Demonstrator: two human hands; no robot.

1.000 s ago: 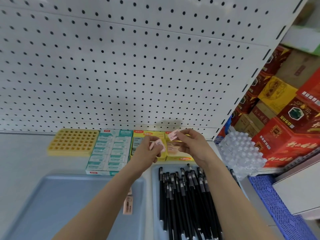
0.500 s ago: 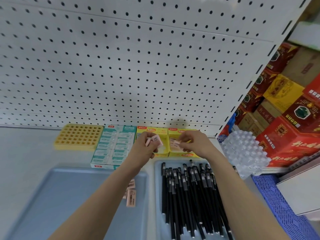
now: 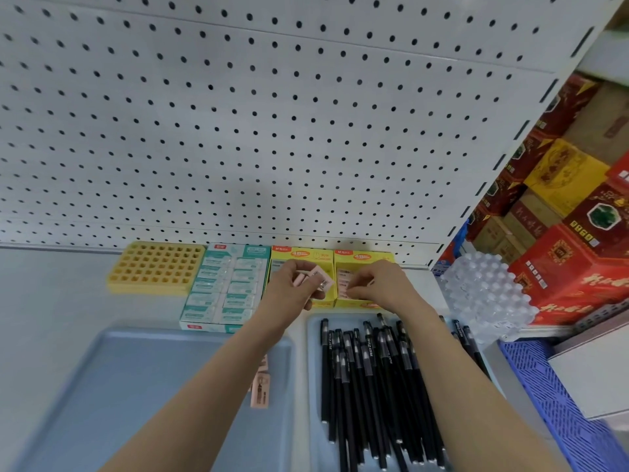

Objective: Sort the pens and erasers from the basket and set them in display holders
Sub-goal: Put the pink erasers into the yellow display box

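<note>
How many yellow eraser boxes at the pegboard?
2 yellow boxes, side by side: one behind the left hand holding pink erasers, one under the right hand. None looks hidden.

Bare forearms (image 3: 204, 396), bare left grip (image 3: 289, 296) and right grip (image 3: 386, 287)

My left forearm (image 3: 204, 390) is hiding part of the pink erasers (image 3: 260, 390) in the tray (image 3: 136, 386); the pens (image 3: 367, 386) are running off the bottom edge.

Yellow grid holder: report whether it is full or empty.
Empty: the yellow grid holder shows only open holes, nothing standing in any.
</note>
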